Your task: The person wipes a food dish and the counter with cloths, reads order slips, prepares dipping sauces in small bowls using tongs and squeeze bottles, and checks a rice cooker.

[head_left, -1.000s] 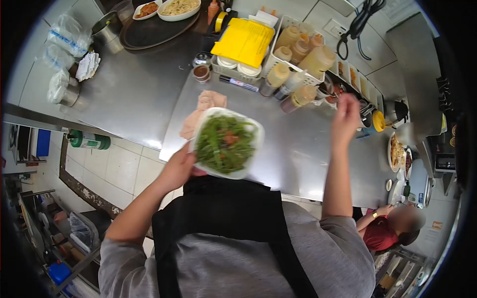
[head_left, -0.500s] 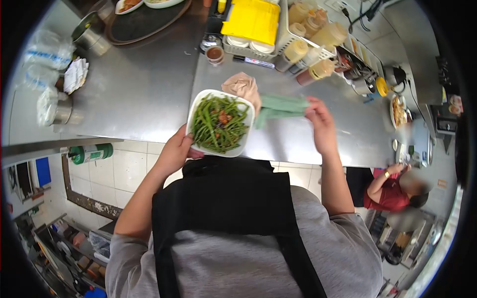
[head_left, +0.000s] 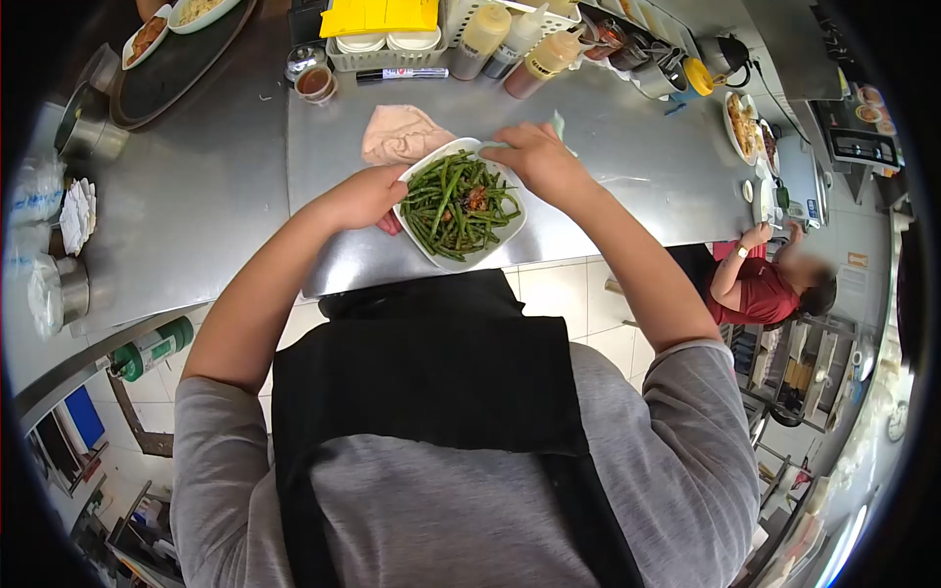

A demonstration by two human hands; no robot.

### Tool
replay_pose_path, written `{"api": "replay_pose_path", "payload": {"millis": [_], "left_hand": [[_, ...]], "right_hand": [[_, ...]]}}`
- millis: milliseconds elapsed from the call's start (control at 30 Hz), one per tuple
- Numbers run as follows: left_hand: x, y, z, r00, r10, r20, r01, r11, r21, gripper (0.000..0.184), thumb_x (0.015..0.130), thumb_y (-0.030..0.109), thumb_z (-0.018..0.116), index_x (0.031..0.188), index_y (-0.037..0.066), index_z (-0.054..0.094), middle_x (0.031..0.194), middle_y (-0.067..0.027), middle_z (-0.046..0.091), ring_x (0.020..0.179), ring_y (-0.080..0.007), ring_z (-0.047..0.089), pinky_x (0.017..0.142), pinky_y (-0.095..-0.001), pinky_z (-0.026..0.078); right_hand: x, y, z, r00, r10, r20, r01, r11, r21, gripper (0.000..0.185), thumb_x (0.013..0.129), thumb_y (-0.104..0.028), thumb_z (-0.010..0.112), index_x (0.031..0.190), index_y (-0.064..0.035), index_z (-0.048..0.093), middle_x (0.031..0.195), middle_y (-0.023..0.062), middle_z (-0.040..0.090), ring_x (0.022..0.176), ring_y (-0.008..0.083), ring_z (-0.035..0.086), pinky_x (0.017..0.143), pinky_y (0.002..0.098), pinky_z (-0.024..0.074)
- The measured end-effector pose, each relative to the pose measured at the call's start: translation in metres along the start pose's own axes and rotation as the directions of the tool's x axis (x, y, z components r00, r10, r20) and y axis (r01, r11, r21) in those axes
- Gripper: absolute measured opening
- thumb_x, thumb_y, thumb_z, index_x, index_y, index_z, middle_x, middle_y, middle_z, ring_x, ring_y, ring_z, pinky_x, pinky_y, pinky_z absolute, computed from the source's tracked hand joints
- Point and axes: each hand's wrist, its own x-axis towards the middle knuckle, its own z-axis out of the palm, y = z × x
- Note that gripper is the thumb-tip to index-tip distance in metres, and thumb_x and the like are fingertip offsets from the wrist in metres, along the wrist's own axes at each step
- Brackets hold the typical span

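Right at the near edge of the worktop (head_left: pixel 637 176), the left hand (head_left: pixel 368 199) grips the white dish (head_left: pixel 507 231) of green beans (head_left: pixel 451 211), and the right hand (head_left: pixel 541 165) pinches a green cloth (head_left: pixel 559 123) at its rim. A crumpled pink cloth (head_left: pixel 400 135) crowds the far side; beyond stand a sauce cup (head_left: pixel 316 84), a marker (head_left: pixel 402 74) and squeeze bottles (head_left: pixel 542 65).

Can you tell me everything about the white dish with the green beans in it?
The white dish looks smooth and shiny, a square with rounded corners. Green beans fill much of it, with reddish-brown bits near the middle. It is right side up by the counter's front edge; I can't tell if it rests there. The left hand grips one side. The right hand, holding a pale green cloth, is at the far rim. Its underside is hidden.
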Motion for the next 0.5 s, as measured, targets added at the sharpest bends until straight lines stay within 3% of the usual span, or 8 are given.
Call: {"api": "replay_pose_path", "payload": {"millis": [67, 100, 167, 233, 267, 333, 433, 500], "left_hand": [[-0.002, -0.002, 0.004, 1.000, 0.001, -0.003, -0.001, 1.000, -0.031, 0.041, 0.101, 0.013, 0.031, 0.139, 0.004, 0.043, 0.106, -0.0133, 0.065, 0.076, -0.0176, 0.070, 0.071, -0.0297, 0.061], [-0.003, -0.001, 0.004, 1.000, 0.012, -0.006, -0.012, 0.999, -0.049, 0.041, 0.101, 0.013, 0.031, 0.139, 0.004, 0.043, 0.108, -0.0136, 0.065, 0.076, -0.0178, 0.070, 0.072, -0.0295, 0.061], [-0.006, 0.000, 0.008, 1.000, 0.018, -0.014, -0.019, 0.998, -0.053, 0.041, 0.101, 0.013, 0.031, 0.139, 0.004, 0.043, 0.109, -0.0137, 0.065, 0.076, -0.0178, 0.070, 0.072, -0.0295, 0.061], [-0.006, -0.002, 0.010, 0.999, 0.029, -0.021, -0.030, 0.998, -0.061, 0.041, 0.101, 0.013, 0.032, 0.139, 0.003, 0.043, 0.110, -0.0139, 0.064, 0.076, -0.0179, 0.070, 0.073, -0.0295, 0.061], [-0.006, -0.004, 0.012, 0.999, 0.028, -0.036, -0.031, 0.997, -0.076, 0.041, 0.101, 0.013, 0.032, 0.139, 0.003, 0.042, 0.110, -0.0138, 0.064, 0.077, -0.0179, 0.070, 0.073, -0.0297, 0.061], [-0.006, -0.007, 0.016, 0.998, 0.030, -0.052, -0.034, 0.995, -0.093, 0.041, 0.101, 0.013, 0.032, 0.139, 0.002, 0.042, 0.110, -0.0137, 0.064, 0.077, -0.0178, 0.070, 0.073, -0.0299, 0.061], [-0.010, -0.010, 0.021, 0.998, 0.025, -0.066, -0.032, 0.994, -0.102, 0.041, 0.100, 0.013, 0.032, 0.139, 0.001, 0.042, 0.111, -0.0138, 0.063, 0.077, -0.0178, 0.070, 0.073, -0.0300, 0.061], [-0.010, -0.011, 0.025, 0.995, 0.007, -0.096, -0.021, 0.989, -0.146, 0.041, 0.100, 0.013, 0.033, 0.138, 0.002, 0.042, 0.111, -0.0142, 0.063, 0.078, -0.0177, 0.070, 0.073, -0.0300, 0.061]], "right_hand": [[0.007, -0.007, -0.008, 0.989, -0.098, 0.112, 0.119, 0.971, -0.207, 0.029, 0.083, -0.012, 0.060, 0.109, -0.0176, 0.072, 0.107, -0.0004, 0.064, 0.103, 0.0198, 0.057, 0.096, 0.0379, 0.0376], [0.003, -0.009, -0.006, 0.989, -0.099, 0.113, 0.120, 0.972, -0.202, 0.029, 0.083, -0.012, 0.060, 0.109, -0.0176, 0.072, 0.107, -0.0004, 0.064, 0.103, 0.0198, 0.057, 0.096, 0.0379, 0.0376], [-0.015, -0.014, -0.005, 0.953, -0.012, 0.303, 0.096, 0.960, -0.264, 0.028, 0.082, -0.014, 0.059, 0.106, -0.0189, 0.073, 0.114, -0.0032, 0.060, 0.110, 0.0155, 0.052, 0.098, 0.0342, 0.0349], [-0.022, -0.010, 0.001, 0.972, -0.012, 0.235, 0.060, 0.978, -0.198, 0.025, 0.086, -0.011, 0.059, 0.106, -0.0165, 0.072, 0.110, -0.0004, 0.063, 0.106, 0.0205, 0.057, 0.096, 0.0357, 0.0402], [-0.020, -0.004, 0.004, 0.965, 0.139, 0.220, -0.158, 0.985, 0.066, 0.024, 0.089, -0.009, 0.057, 0.108, -0.0139, 0.071, 0.106, 0.0018, 0.065, 0.102, 0.0221, 0.059, 0.094, 0.0358, 0.0432], [-0.014, 0.006, -0.011, 0.890, 0.315, 0.331, -0.451, 0.723, 0.523, 0.023, 0.096, -0.007, 0.052, 0.114, -0.0065, 0.067, 0.097, 0.0086, 0.067, 0.092, 0.0240, 0.063, 0.086, 0.0350, 0.0494], [-0.021, -0.001, -0.045, 0.823, 0.384, 0.417, -0.567, 0.580, 0.585, 0.021, 0.100, -0.009, 0.051, 0.113, -0.0035, 0.066, 0.101, 0.0062, 0.067, 0.087, 0.0145, 0.057, 0.087, 0.0299, 0.0462], [-0.036, -0.006, -0.045, 0.818, 0.393, 0.419, -0.566, 0.678, 0.469, 0.020, 0.097, -0.007, 0.054, 0.112, -0.0081, 0.068, 0.100, 0.0046, 0.068, 0.089, 0.0181, 0.061, 0.086, 0.0310, 0.0468]]}}
